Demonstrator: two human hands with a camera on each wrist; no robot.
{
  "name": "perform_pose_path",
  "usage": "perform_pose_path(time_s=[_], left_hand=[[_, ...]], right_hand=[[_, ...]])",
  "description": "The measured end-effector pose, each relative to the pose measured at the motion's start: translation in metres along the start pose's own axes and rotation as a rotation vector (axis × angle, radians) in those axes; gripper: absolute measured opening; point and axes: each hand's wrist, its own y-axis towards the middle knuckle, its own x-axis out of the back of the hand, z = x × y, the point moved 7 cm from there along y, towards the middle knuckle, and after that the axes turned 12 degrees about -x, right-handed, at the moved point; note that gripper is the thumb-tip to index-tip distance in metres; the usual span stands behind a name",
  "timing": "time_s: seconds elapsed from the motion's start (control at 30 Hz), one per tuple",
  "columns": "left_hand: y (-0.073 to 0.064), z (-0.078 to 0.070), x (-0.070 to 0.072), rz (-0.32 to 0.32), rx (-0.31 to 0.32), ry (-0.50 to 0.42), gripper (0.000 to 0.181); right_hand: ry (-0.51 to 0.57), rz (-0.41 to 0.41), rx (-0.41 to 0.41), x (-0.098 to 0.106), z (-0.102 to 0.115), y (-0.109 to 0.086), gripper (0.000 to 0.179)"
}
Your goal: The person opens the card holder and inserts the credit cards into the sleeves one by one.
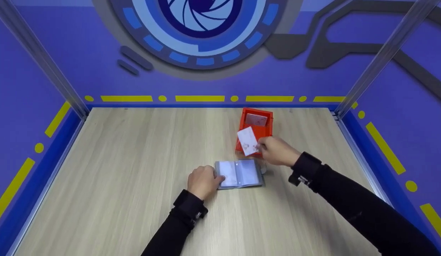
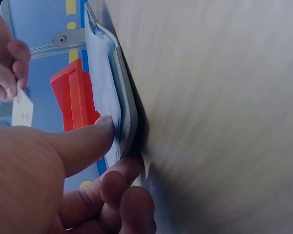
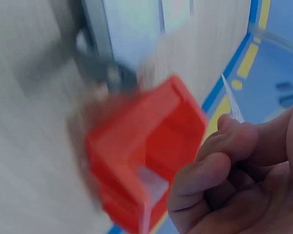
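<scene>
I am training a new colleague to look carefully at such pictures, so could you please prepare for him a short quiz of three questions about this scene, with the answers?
1. Which hand pinches the edge of the booklet, and which holds up the white card?
2. True or false: the booklet is closed.
3. Where is the other card? a) on the left sleeve; b) in the red bin; c) on the right sleeve.

Key:
1. The left hand pinches the booklet; the right hand holds up the white card.
2. False: it lies open.
3. b
</scene>
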Motion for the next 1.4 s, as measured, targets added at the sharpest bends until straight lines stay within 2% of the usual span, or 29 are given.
perform_pose_path(time_s=[0.17,0.3,0.43,0.6,0.83,1.1,1.4], left_hand=[[0.000,0.001,0.000,0.008,0.013,0.003,0.053],[0.001,0.001,0.000,0.017,0.021,-0.012,0.053],[0.000,-0.001,0.001,0.013,0.008,-0.010,0.053],[0.002,-0.003,0.002,0.006,-0.003,0.011,0.055],[0.001,-0.002,0.000,0.012,0.007,0.007,0.053],[0.002,0.001,-0.001,0.003,0.017,-0.004,0.051],[0.001,-0.002,0.000,-0.003,-0.002,-0.018,0.053]], right_hand=[[-0.033,0.074,0.005,-0.028,0.003,-0.007,0.019],[-0.057,0.129,-0.021,-0.049,-0.004,-0.008,0.021],[-0.065,0.171,-0.064,-0.061,-0.015,-0.007,0.021],[-0.056,0.207,-0.091,-0.067,-0.021,-0.007,0.018],[-0.040,0.237,-0.056,-0.075,-0.022,-0.011,0.027],[0.005,0.232,-0.088,-0.081,-0.021,-0.011,0.029],[0.023,0.206,-0.035,-0.084,-0.015,-0.012,0.030]])
